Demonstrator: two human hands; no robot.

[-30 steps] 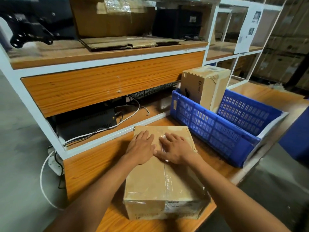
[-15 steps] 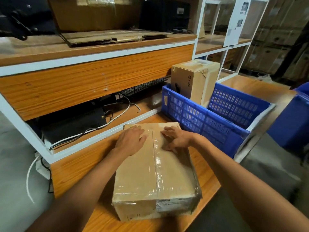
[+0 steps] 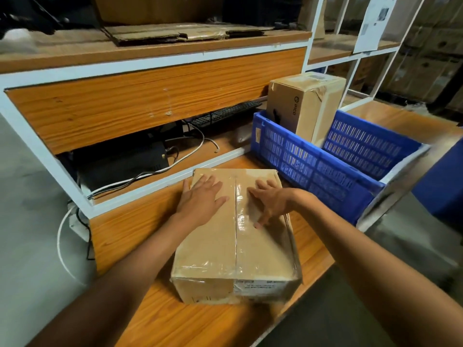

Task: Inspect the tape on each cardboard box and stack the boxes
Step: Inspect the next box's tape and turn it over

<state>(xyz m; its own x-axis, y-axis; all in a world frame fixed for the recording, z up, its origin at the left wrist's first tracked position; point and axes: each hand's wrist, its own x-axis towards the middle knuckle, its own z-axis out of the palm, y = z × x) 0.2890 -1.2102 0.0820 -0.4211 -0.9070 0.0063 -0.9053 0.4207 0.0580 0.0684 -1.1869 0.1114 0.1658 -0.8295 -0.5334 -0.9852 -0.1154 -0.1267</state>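
Note:
A brown cardboard box (image 3: 225, 249) lies flat on the wooden table, sealed with clear tape (image 3: 239, 221) along its middle seam. My left hand (image 3: 200, 199) rests flat on the box's top, left of the seam, with fingers spread. To the right of the seam my right hand (image 3: 270, 199) touches the top with fingers spread and slightly arched, thumb near the tape. A second cardboard box (image 3: 303, 103) stands upright in the blue crate (image 3: 313, 171) at the right.
The wooden table (image 3: 200, 319) ends close in front and to the right. Behind the box is a white-framed shelf unit (image 3: 155, 71) with a keyboard (image 3: 223, 115), cables and flattened cardboard (image 3: 175, 33). More stacked boxes stand at the far right.
My hands have spread apart from the seam towards the far corners of the box top. The right thumb now reaches back along the tape. The box has not moved.

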